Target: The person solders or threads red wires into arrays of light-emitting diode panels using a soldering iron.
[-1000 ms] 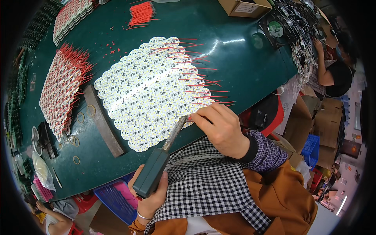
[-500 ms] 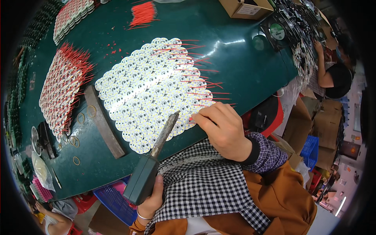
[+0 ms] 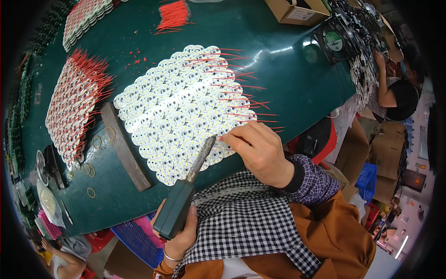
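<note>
My left hand (image 3: 186,235) is wrapped round the dark green body of a soldering iron (image 3: 175,209). The iron's worn metal tip points up and right and sits at the lower right part of a panel of round white LED boards (image 3: 169,111). Close by the tip, my right hand (image 3: 262,153) pinches a short red wire (image 3: 221,138), mostly hidden by the fingers, against a board. Along the panel's right edge several red wires (image 3: 253,87) stick out from the boards.
A second board panel (image 3: 69,107) with red wires stands left, beside a flat metal bar (image 3: 124,146) and several rubber bands. Far back lie a bundle of red wires (image 3: 174,15) and a cardboard box (image 3: 297,13). A black fan (image 3: 333,41) is at right; another person (image 3: 395,95) sits beyond.
The soldering iron has moved slightly right and up, its tip now beside my right fingertips. My right hand has shifted a little left, bringing the red wire to the board.
</note>
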A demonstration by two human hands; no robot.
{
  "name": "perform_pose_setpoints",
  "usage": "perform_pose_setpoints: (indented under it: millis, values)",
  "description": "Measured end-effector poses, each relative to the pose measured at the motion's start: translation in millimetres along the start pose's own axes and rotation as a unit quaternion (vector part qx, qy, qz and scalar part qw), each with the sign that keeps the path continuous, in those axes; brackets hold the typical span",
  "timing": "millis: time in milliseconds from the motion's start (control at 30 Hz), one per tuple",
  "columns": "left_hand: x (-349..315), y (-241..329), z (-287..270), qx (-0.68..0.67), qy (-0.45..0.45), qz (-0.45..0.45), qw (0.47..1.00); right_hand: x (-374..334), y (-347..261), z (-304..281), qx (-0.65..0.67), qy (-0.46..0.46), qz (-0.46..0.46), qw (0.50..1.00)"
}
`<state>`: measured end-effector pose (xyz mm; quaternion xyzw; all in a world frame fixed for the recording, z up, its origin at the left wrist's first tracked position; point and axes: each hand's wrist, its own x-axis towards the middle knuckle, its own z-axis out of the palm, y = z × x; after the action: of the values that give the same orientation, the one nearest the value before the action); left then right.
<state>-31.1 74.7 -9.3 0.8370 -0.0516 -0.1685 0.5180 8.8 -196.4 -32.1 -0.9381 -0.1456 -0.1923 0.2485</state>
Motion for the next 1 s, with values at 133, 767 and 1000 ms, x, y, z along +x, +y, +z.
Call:
perform_pose_setpoints:
  millis: [133,767,1000]
  values:
    - [0,0,2,0.01,-0.001,-0.015,1.0,1,-1,1,-0.001,-0.002,0.003,1.0]
    - [-6,4,4,-0.04,0.044,-0.006,0.998,4,-6,-2,-0.006,-0.003,0.022,1.0]
    - [-5,5,2,-0.072,0.023,-0.007,0.997,6,0,-9,-0.02,0.056,-0.006,0.998]
